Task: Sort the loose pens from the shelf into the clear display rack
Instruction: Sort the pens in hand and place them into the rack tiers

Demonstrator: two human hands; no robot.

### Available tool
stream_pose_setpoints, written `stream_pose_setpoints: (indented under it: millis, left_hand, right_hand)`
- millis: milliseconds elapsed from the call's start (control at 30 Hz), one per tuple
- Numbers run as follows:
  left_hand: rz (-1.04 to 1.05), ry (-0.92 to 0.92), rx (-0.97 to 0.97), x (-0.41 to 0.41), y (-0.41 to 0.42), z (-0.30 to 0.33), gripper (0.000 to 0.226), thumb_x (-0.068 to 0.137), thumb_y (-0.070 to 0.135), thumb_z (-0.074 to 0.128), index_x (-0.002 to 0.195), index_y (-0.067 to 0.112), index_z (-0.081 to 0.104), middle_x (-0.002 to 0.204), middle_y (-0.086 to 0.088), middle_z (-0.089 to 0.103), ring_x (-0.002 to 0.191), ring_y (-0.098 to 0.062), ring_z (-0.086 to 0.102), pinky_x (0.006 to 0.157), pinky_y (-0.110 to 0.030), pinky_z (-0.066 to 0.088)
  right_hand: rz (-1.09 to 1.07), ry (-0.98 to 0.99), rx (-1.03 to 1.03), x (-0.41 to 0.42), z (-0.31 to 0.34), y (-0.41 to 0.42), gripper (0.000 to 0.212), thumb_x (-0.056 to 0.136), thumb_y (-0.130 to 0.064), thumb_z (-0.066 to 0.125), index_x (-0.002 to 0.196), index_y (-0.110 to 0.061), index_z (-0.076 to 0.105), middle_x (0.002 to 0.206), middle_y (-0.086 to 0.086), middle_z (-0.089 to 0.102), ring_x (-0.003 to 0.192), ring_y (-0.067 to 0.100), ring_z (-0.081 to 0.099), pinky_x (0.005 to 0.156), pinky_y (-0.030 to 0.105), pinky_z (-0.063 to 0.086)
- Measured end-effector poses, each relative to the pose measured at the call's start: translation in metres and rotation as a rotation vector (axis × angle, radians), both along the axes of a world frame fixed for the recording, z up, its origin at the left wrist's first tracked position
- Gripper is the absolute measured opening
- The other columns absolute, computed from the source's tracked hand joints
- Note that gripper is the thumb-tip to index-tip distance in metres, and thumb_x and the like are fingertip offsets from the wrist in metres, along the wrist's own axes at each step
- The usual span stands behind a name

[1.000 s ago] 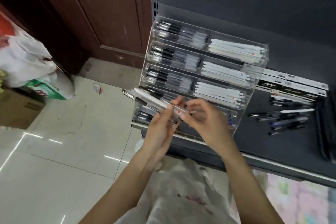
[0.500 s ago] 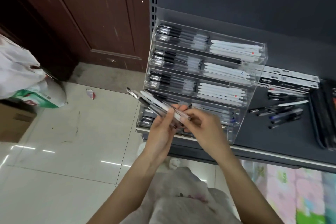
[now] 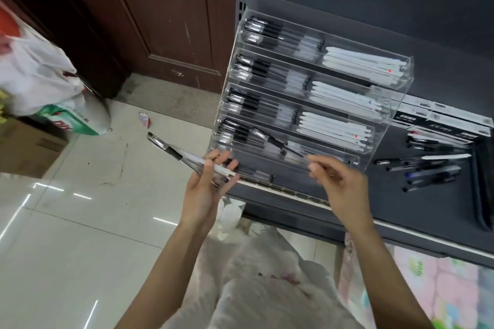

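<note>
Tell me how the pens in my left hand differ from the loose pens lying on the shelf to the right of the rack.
The pens in the left hand are bunched and held up off the shelf, left of the clear rack; the loose pens on the shelf lie flat and scattered, right of it. The held bunch slants up to the left; the loose ones run roughly sideways. Both groups await sorting.

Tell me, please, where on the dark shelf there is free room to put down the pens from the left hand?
Free: the bare shelf strip between the clear display rack and the loose pens, and the front part below those pens toward the shelf edge. Crowded: the back right corner with the flat boxes, and the right edge by the dark trays.
</note>
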State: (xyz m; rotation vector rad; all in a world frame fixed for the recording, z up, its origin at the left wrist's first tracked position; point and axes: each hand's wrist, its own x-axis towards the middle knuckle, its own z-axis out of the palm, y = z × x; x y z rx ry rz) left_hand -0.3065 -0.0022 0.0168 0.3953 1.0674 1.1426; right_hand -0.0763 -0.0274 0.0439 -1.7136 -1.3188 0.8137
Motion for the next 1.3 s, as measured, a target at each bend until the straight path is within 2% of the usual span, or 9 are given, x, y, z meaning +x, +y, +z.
stream_pose_setpoints:
  millis: [100, 233, 500, 667, 767, 900, 1067, 1167, 1300]
  left_hand:
    - [0.078, -0.029, -0.063, -0.016, -0.002, -0.006, 0.027, 0.101, 0.024, 0.037, 0.113, 0.017, 0.06, 0.093, 0.001, 0.066, 0.084, -0.011, 0.066, 0.075, -0.026, 0.057]
    - [0.114, -0.109, -0.129, -0.023, -0.01, -0.013, 0.029, 0.102, 0.023, 0.036, 0.118, 0.015, 0.06, 0.086, 0.001, 0.062, 0.075, -0.01, 0.061, 0.069, -0.021, 0.056]
    - [-0.022, -0.138, -0.145, -0.015, -0.022, -0.013, 0.032, 0.097, 0.028, 0.041, 0.125, 0.022, 0.056, 0.106, 0.002, 0.069, 0.098, -0.016, 0.067, 0.086, -0.04, 0.056]
    - [-0.067, -0.221, -0.149, -0.007, -0.019, -0.009, 0.038, 0.091, 0.026, 0.045, 0.127, 0.021, 0.054, 0.123, -0.001, 0.065, 0.11, -0.022, 0.064, 0.089, -0.038, 0.055]
    - [-0.094, -0.241, -0.126, -0.003, -0.016, -0.008, 0.039, 0.09, 0.025, 0.045, 0.128, 0.02, 0.053, 0.122, 0.0, 0.066, 0.109, -0.021, 0.064, 0.09, -0.038, 0.054]
    - [-0.12, -0.228, -0.105, 0.003, -0.012, -0.008, 0.039, 0.094, 0.023, 0.042, 0.132, 0.018, 0.051, 0.128, 0.001, 0.062, 0.115, -0.023, 0.061, 0.096, -0.04, 0.05]
    - [-0.197, -0.156, -0.061, 0.018, -0.007, -0.004, 0.04, 0.096, 0.024, 0.043, 0.135, 0.016, 0.05, 0.125, -0.005, 0.064, 0.113, -0.024, 0.061, 0.092, -0.036, 0.053]
    - [-0.268, -0.17, -0.032, 0.032, -0.004, 0.001, 0.042, 0.097, 0.024, 0.042, 0.137, 0.014, 0.048, 0.124, -0.015, 0.061, 0.114, -0.027, 0.06, 0.089, -0.035, 0.053]
    - [-0.319, -0.165, -0.014, 0.046, 0.001, 0.004, 0.039, 0.098, 0.023, 0.041, 0.135, 0.017, 0.05, 0.129, -0.008, 0.06, 0.117, -0.022, 0.058, 0.094, -0.038, 0.051]
  right_hand:
    - [0.059, -0.02, -0.013, 0.013, -0.01, -0.008, 0.021, 0.087, -0.012, 0.063, 0.104, -0.023, 0.069, 0.097, -0.016, 0.071, 0.079, 0.003, 0.069, 0.074, 0.019, 0.054]
    - [0.122, -0.347, 0.012, -0.003, -0.034, -0.01, 0.02, 0.088, -0.013, 0.065, 0.105, -0.021, 0.071, 0.085, -0.01, 0.072, 0.072, 0.002, 0.066, 0.065, 0.015, 0.05]
    - [0.294, -0.793, 0.101, -0.045, -0.068, 0.02, 0.023, 0.074, -0.01, 0.079, 0.095, -0.017, 0.074, 0.079, 0.0, 0.073, 0.051, 0.015, 0.065, 0.038, 0.024, 0.047]
    - [0.44, -1.02, 0.007, -0.055, -0.073, 0.035, 0.037, 0.05, -0.001, 0.086, 0.082, -0.017, 0.075, 0.071, -0.001, 0.071, 0.048, 0.014, 0.063, 0.037, 0.014, 0.037]
    - [0.494, -1.1, -0.04, -0.063, -0.066, 0.038, 0.03, 0.066, -0.004, 0.075, 0.093, -0.017, 0.074, 0.08, -0.002, 0.072, 0.061, 0.013, 0.067, 0.043, 0.017, 0.041]
    - [0.472, -0.944, -0.011, -0.068, -0.057, 0.033, 0.033, 0.083, -0.002, 0.061, 0.115, -0.013, 0.066, 0.097, 0.004, 0.072, 0.08, 0.019, 0.07, 0.055, 0.026, 0.051]
    - [0.341, -0.28, 0.018, -0.069, -0.016, 0.02, 0.015, 0.089, -0.022, 0.063, 0.103, -0.019, 0.068, 0.086, -0.011, 0.072, 0.076, 0.004, 0.065, 0.064, 0.02, 0.052]
    - [0.337, -0.175, -0.022, -0.071, -0.007, 0.017, 0.012, 0.083, -0.017, 0.07, 0.095, -0.017, 0.068, 0.085, -0.011, 0.07, 0.079, 0.0, 0.064, 0.069, 0.012, 0.049]
    - [0.169, -0.138, 0.016, -0.039, 0.004, 0.018, 0.011, 0.082, -0.014, 0.071, 0.091, -0.019, 0.068, 0.083, -0.014, 0.069, 0.078, -0.003, 0.064, 0.072, 0.01, 0.049]
